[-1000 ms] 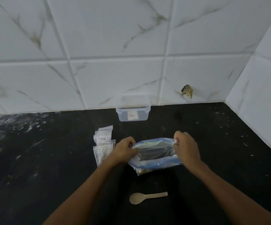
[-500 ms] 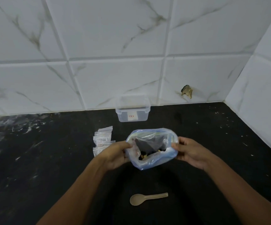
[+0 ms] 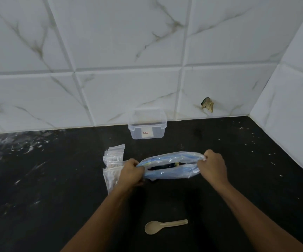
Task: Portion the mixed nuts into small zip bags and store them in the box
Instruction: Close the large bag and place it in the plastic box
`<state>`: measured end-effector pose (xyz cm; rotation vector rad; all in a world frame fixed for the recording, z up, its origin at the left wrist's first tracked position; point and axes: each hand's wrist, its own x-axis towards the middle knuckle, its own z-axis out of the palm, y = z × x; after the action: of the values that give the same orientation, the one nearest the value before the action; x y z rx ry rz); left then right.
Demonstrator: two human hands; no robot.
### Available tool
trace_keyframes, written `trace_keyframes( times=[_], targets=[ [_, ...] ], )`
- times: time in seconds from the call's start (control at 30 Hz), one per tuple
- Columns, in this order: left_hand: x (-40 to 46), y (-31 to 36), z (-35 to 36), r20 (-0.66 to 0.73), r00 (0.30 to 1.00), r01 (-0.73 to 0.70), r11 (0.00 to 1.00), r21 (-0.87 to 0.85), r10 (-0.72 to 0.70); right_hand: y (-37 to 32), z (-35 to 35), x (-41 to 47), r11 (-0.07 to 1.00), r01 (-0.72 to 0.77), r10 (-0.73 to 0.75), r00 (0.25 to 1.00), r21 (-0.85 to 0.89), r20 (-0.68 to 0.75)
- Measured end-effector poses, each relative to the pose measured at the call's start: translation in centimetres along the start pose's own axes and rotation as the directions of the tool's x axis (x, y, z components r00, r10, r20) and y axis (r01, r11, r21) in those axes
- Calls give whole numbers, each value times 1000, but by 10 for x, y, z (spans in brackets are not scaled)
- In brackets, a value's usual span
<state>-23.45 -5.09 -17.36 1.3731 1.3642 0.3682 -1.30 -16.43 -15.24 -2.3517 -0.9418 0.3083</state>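
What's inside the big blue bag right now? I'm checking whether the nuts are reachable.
Through the narrow slit of the big blue bag, pulled between left hand and right hand, only dark contents and a yellowish bit show; the rest is hidden.

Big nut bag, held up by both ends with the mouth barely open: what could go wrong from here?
1. The large bag hangs between the left hand and right hand with only a narrow slit open; if one grip slips, it may tip and spill nuts on the counter.
2. Both hands are busy, so the spoon can't be picked up without letting go of one end.
3. The small zip bags lie close beside the left hand and could get knocked.
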Motion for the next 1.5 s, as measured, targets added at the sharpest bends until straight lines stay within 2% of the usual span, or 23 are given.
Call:
trace_keyframes(
  times=[0.07, 0.1, 0.17, 0.23, 0.37, 0.4, 0.43, 0.47, 0.5, 0.53, 0.6, 0.67, 0.73, 0.8, 0.87, 0.9, 0.97, 1.07, 1.17, 1.23, 1.33, 1.4, 1.5],
  targets=[
    [-1, 2, -8, 185, 981, 99, 969, -227, -57, 4, -8, 6, 996, -63, 58, 995, 66, 79],
    [-3, 3, -13, 272, 959, 172, 921, -350, -76, 7, -12, 9, 976, -138, 113, 982, 168, 149],
    [-7, 3, -23, 387, 920, 279, 790, -546, -57, 7, -19, 12, 823, -359, 209, 912, 441, 354],
    [-8, 1, -28, 432, 902, 289, 728, -621, 10, 8, -22, 13, 654, -497, 214, 845, 571, 490],
    [-5, 2, -25, 424, 903, 209, 787, -581, 74, 7, -17, 15, 494, -614, 226, 775, 616, 590],
    [-4, 4, -24, 406, 912, 203, 811, -549, 47, 6, -14, 14, 520, -601, 248, 786, 607, 566],
    [-4, 7, -23, 375, 927, 189, 851, -490, 10, 5, -11, 13, 631, -527, 273, 838, 569, 473],
    [-4, 11, -21, 319, 947, 160, 904, -396, -28, 5, -9, 13, 803, -392, 266, 910, 449, 319],
    [-4, 14, -17, 235, 971, 116, 954, -275, -51, 5, -5, 12, 931, -234, 204, 970, 281, 132],
    [-3, 16, -12, 123, 991, 63, 987, -146, -45, 4, 1, 10, 986, -105, 108, 994, 131, -14],
    [0, 17, 0, -94, 995, -35, 998, 46, 39, -1, 6, 3, 999, 2, 3, 994, 49, -105],
    [-2, 17, 8, -178, 977, -98, 989, 114, 117, -1, 7, 4, 998, -12, 15, 999, 58, -44],
    [-3, 16, 6, -174, 969, -156, 981, 114, 174, 3, 0, 11, 975, -116, 103, 992, 192, 76],
    [-3, 18, 4, -150, 960, -218, 968, 123, 235, 8, -10, 17, 937, -195, 185, 981, 291, 61],
    [-5, 20, 6, -194, 914, -306, 919, 247, 357, 10, -14, 19, 967, -144, 162, 984, 211, -69],
    [-3, 18, 7, -233, 882, -335, 893, 301, 409, 9, -15, 17, 981, -120, 132, 989, 154, -71],
    [-2, 17, 6, -295, 840, -360, 875, 324, 455, 7, -14, 12, 989, -88, 81, 995, 115, 65],
    [0, 19, -3, -255, 912, -276, 941, 197, 321, 10, -22, 10, 964, -150, 64, 932, 220, 356],
    [-4, 20, -5, -105, 975, -202, 977, -73, 194, 9, -37, 10, 789, -359, -50, 771, 499, 635],
    [-8, 22, -5, 2, 990, -136, 962, -237, 140, 7, -45, 12, 698, -454, -109, 696, 553, 710],
    [-12, 31, -12, 204, 978, 63, 863, -501, 47, 8, -45, 19, 740, -435, -38, 734, 512, 678],
    [-8, 31, -18, 253, 966, 81, 882, -465, 45, 9, -42, 21, 791, -385, -14, 766, 475, 643],
    [-4, 28, -25, 288, 952, -1, 942, -337, 104, 7, -40, 22, 845, -268, -56, 816, 463, 575]
  ],
)
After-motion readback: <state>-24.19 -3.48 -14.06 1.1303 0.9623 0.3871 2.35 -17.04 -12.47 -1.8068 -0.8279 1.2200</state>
